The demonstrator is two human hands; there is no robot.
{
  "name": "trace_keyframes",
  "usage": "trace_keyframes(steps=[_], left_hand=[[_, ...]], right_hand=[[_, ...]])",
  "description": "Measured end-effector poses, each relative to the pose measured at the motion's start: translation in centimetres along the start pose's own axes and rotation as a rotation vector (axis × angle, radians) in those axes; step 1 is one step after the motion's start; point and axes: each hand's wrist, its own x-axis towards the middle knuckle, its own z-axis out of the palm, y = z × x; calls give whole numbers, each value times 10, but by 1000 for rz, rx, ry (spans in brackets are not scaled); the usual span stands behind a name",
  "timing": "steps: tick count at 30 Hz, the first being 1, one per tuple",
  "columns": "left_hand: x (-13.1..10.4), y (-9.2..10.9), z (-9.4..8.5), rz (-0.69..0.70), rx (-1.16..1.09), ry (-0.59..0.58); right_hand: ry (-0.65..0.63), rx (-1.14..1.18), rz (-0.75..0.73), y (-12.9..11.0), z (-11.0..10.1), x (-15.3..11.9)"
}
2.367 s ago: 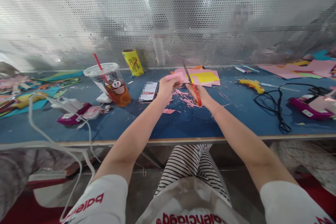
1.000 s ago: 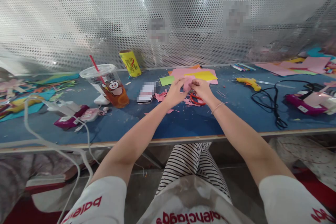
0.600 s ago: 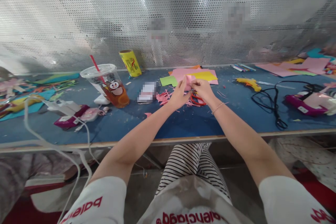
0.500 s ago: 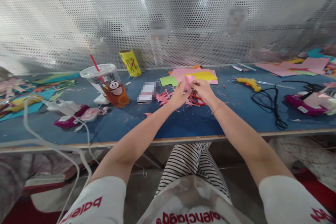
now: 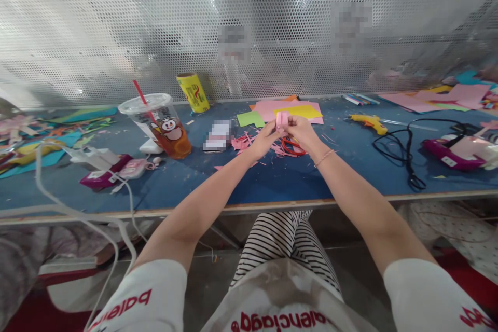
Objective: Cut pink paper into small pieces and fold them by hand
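Note:
Between my two hands a small piece of pink paper (image 5: 282, 120) is held up above the table, bent into a narrow shape. My left hand (image 5: 267, 137) pinches it from the left, and my right hand (image 5: 300, 130) grips its right side with closed fingers. Beneath them lie thin pink paper scraps (image 5: 243, 141) and red-handled scissors (image 5: 292, 148), partly hidden by my right hand. Just behind the hands are a yellow sheet (image 5: 307, 111), larger pink sheets (image 5: 264, 109) and a light green piece (image 5: 250, 119).
To the left stand a drink cup (image 5: 163, 127) with a red straw and a yellow roll (image 5: 193, 93); a phone (image 5: 218, 136) lies nearer. On the right are a yellow glue gun (image 5: 369, 123), a black cable (image 5: 408, 150) and a purple power strip (image 5: 453, 156). A perforated metal screen (image 5: 272, 26) rises behind.
The pink paper showed a wider, flatter face before; now it looks narrower and folded over. My hands have turned slightly around it and stay in nearly the same place.

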Motion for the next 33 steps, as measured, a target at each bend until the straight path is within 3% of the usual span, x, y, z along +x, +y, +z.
trace_keyframes(steps=[4, 7, 12, 18, 23, 28, 33], left_hand=[[2, 0, -2, -126, -10, 68], [3, 1, -3, -279, -180, 119], [4, 8, -10, -404, -372, 222], [8, 7, -24, -381, -367, 58], [11, 4, -28, -419, -442, 108], [12, 9, -28, -492, -552, 207], [12, 8, -29, -482, -559, 176]], right_hand=[[-14, -386, -194, 1, 2, -2], [-47, -460, -231, 1, 4, -4], [-84, -248, -176, 3, 2, -1], [-101, -19, -59, 6, -2, 1], [-154, 123, -28, 3, -1, 0], [-96, 141, -31, 1, -1, 0], [-62, 155, 4, -2, -2, -3]])
